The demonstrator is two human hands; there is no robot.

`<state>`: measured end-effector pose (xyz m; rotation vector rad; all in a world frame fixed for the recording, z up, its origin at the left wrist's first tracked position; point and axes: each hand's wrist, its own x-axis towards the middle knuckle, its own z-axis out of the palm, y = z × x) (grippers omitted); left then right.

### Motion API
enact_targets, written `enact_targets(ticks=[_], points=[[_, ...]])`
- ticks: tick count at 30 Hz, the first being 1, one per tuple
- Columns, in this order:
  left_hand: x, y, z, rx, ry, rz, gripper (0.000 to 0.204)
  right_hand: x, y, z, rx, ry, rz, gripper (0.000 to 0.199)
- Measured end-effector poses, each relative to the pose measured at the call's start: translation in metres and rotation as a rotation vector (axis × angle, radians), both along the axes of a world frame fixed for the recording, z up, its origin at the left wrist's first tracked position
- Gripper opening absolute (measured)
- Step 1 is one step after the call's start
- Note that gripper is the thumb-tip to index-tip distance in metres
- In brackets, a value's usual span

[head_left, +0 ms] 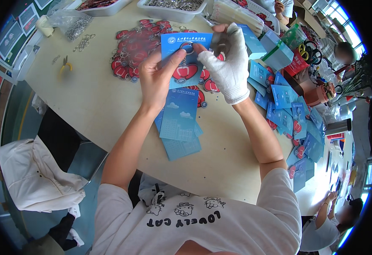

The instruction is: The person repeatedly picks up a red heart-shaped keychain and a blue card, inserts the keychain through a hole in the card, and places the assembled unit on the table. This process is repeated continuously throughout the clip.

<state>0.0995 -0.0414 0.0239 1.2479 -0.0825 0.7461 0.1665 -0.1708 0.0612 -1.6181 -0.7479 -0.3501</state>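
Above the table, a blue card [169, 43] is pinched in my bare left hand [156, 78]. A keychain with a red heart-shaped charm [186, 72] hangs against the card's face, and my left thumb presses by its metal ring [189, 47]. My right hand [232, 70], in a white glove with bare thumb and index tips, closes at the card's right edge; its thumb tip meets the ring. Part of its grip is hidden behind the card. Below my hands lies a loose stack of blue cards [178, 114]. Beyond them spreads a pile of red charms [128, 53].
Right of my forearm lie blue cards with keychains attached [283, 97]. Along the far side stand a white bin of metal parts [173, 9] and a light blue box [275, 49]. Yellow-handled pliers [65, 68] lie at left. Another person [326, 229] sits at lower right.
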Motion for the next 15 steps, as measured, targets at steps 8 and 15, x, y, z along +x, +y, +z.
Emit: enact_targets(ticks=[8, 15], points=[[0.002, -0.002, -0.006, -0.060, -0.072, -0.154, 0.026, -0.004, 0.004, -0.004, -0.041, 0.291, 0.261, 0.029], [-0.020, 0.037, -0.001, 0.753, 0.191, 0.127, 0.038, 0.038, -0.063, 0.035, -0.561, 0.244, 0.322, 0.037]])
